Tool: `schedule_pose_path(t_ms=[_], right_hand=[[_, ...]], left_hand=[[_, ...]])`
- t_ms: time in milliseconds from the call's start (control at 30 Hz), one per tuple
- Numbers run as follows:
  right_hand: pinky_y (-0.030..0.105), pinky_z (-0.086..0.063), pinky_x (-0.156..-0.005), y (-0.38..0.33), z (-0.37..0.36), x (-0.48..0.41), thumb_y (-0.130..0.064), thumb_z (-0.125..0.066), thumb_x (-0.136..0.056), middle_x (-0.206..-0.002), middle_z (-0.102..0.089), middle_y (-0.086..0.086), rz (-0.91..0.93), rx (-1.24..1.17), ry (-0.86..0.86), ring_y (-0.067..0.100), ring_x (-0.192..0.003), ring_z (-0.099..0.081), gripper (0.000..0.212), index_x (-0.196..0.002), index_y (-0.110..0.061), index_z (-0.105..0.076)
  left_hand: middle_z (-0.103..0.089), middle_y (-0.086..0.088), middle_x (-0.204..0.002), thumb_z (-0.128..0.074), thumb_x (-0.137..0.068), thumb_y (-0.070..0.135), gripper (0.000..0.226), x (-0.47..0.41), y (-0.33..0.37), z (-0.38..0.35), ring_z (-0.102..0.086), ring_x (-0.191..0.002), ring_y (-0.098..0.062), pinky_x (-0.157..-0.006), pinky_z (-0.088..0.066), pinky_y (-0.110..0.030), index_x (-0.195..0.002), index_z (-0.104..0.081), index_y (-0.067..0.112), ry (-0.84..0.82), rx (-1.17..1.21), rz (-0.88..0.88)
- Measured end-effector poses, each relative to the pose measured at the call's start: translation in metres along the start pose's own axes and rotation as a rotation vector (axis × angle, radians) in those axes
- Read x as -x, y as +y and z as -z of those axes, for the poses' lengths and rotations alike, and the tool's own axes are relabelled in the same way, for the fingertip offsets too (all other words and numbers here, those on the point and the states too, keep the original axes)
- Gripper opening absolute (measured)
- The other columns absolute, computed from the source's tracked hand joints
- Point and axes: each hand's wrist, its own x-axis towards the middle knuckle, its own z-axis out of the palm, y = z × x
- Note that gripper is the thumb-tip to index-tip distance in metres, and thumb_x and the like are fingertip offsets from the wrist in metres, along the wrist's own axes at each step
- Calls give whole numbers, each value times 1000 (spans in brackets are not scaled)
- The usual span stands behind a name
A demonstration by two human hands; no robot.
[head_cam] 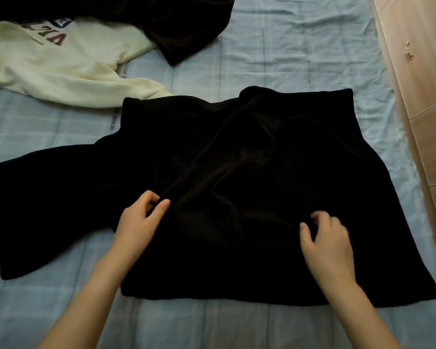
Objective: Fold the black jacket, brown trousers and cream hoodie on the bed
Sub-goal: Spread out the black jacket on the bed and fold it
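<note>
The black jacket (300,167) lies spread flat across the middle of the bed, one sleeve stretched out to the left and a fold of cloth lying diagonally across its body. My left hand (139,220) pinches the end of that fold between thumb and fingers. My right hand (325,238) is on the jacket's body with its fingers curled; it is blurred, and I cannot make out whether it grips cloth. The cream hoodie (61,69) with dark lettering lies crumpled at the far left. The dark brown trousers (176,28) are bunched at the far edge, partly over the hoodie.
The bed (275,46) has a pale blue checked sheet, bare at the far right and along the near edge. A light wooden cabinet with drawers (423,84) stands close along the bed's right side.
</note>
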Motion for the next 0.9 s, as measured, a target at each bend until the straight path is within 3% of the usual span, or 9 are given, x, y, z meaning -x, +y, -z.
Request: schedule_pose_path(t_ms=[100, 233, 333, 400, 500, 667, 767, 833, 900], right_hand=[[41, -51, -69, -40, -11, -1, -23, -64, -91, -88, -61, 9, 144, -231, 134, 30, -79, -60, 12, -94, -11, -64], [32, -54, -65, -113, -28, -17, -57, -57, -91, -87, -71, 5, -383, -935, -446, 19, -76, -68, 50, -104, -9, -68], [38, -54, -94, -140, -33, -31, -65, -69, -73, -114, -65, -3, -291, -844, -461, 21, -106, -65, 76, -125, -10, -60], [37, -54, -94, -141, -30, -40, -39, -80, -75, -106, -69, 1, -236, -856, -360, 23, -101, -67, 55, -118, -10, -63], [24, -54, -81, -111, -19, -44, -10, -74, -80, -92, -64, -3, -234, -882, -4, 16, -84, -65, 42, -120, -16, -62], [35, -57, -71, -59, -21, -36, -18, -73, -87, -108, -65, 12, -452, -720, -402, 26, -93, -67, 49, -130, -6, -55], [39, -61, -71, -60, -16, -57, -43, -63, -91, -91, -69, 4, -415, -771, -225, 17, -76, -69, 30, -100, -14, -66], [40, -61, -75, -64, -12, -83, -52, -58, -89, -85, -67, -7, -310, -646, -63, 13, -76, -68, 38, -107, -19, -66], [42, -58, -86, -73, -9, -109, -54, -58, -88, -90, -64, -12, -268, -645, -46, 16, -89, -67, 52, -128, -20, -58]], left_hand=[[-65, 13, -74, -61, -88, 52, 23, -4, 9, 0, -61, -68, -1, -63, -50, -31, -88, -53, 30, -79, -45, 2], [-66, 11, -87, -69, -84, 45, 23, -3, 21, -3, -64, -80, -6, -68, -49, -27, -93, -55, 30, -154, 65, 52], [-68, 10, -99, -72, -85, 33, 24, 8, 30, -10, -66, -92, -5, -77, -53, -25, -104, -58, 33, -325, 278, 6], [-70, 9, -101, -69, -89, 30, 23, 14, 34, -12, -69, -93, -11, -75, -57, -26, -108, -59, 37, -405, 435, -40], [-71, 5, -95, -65, -93, 26, 10, 16, 30, -12, -70, -87, -11, -68, -56, -22, -102, -61, 29, -232, 552, -71], [-59, 15, -93, -63, -89, 48, 21, 7, 26, -21, -63, -91, -9, -72, -53, -28, -100, -50, 34, -411, -195, 62], [-60, 10, -80, -47, -87, 65, 34, -16, 45, -25, -63, -75, -15, -54, -40, -28, -83, -48, 31, -85, -674, -193], [-61, 7, -83, -51, -87, 58, 32, -37, 69, -33, -63, -76, -18, -56, -40, -29, -89, -53, 26, 80, -566, -381], [-61, 7, -98, -59, -87, 51, 38, -64, 96, -50, -60, -90, -15, -72, -48, -30, -113, -58, 23, 9, -261, -354]])
